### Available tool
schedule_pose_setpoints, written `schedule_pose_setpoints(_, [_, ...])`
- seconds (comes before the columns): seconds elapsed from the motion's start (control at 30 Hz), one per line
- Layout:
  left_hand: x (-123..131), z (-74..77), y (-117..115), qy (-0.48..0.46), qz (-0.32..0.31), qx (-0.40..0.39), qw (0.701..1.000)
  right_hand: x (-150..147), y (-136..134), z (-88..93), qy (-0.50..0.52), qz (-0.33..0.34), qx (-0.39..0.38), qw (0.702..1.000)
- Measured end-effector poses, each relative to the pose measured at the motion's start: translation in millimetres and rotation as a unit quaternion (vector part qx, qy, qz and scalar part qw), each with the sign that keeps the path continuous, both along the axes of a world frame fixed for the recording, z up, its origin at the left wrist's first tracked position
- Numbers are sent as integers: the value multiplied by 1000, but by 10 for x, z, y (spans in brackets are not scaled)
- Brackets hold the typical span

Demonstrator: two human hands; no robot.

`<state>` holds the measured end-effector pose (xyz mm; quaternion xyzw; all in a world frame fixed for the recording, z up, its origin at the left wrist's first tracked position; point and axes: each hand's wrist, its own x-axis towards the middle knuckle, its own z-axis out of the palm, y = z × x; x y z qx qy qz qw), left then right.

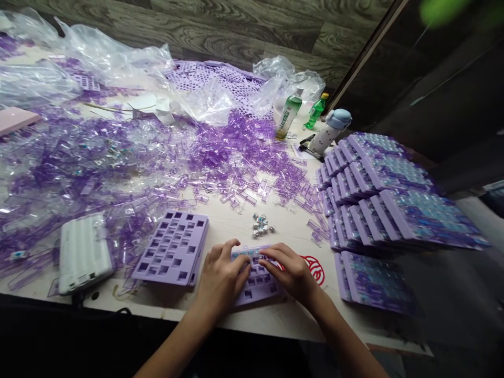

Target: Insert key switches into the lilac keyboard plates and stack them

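Two hands, the left hand [220, 281] and the right hand [291, 273], curve over a lilac keyboard plate [258, 286] on the tabletop [283, 320], fingers [246, 257] bent and pressing on its seated switches [248, 253]. Just beyond the plate lies a small heap of loose switches [260, 226]; to its left, an unfilled lilac plate [171, 247]; to its right, stacked filled plates [378, 210]; farthest beyond it, scattered translucent purple pieces [157, 168].

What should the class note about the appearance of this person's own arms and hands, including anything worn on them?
The left hand and right hand are bare, with no gloves, and no ring or watch shows on either. The left forearm and right forearm are uncovered as far as the view reaches, with no sleeve showing. The fingernails look short.
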<state>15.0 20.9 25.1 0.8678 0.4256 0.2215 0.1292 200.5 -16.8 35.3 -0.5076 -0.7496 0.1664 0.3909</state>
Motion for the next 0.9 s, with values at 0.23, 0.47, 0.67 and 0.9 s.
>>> schedule_pose_setpoints(0.23, [-39, 40, 10, -51, 11, -18, 998, -17, 3, -25, 4, 13, -11, 1000])
schedule_pose_setpoints(0.47, [-68, 26, 69, -127, 42, -125, 983, -66, 54, -124, -56, 69, 5, 996])
schedule_pose_setpoints(0.67, [-27, -26, 101, -123, 58, -181, 974, -117, 91, -146, -64, 86, 16, 994])
schedule_pose_setpoints(0.9, [30, -70, 136, -133, 100, -283, 945, -115, 117, -312, -78, 96, 76, 989])
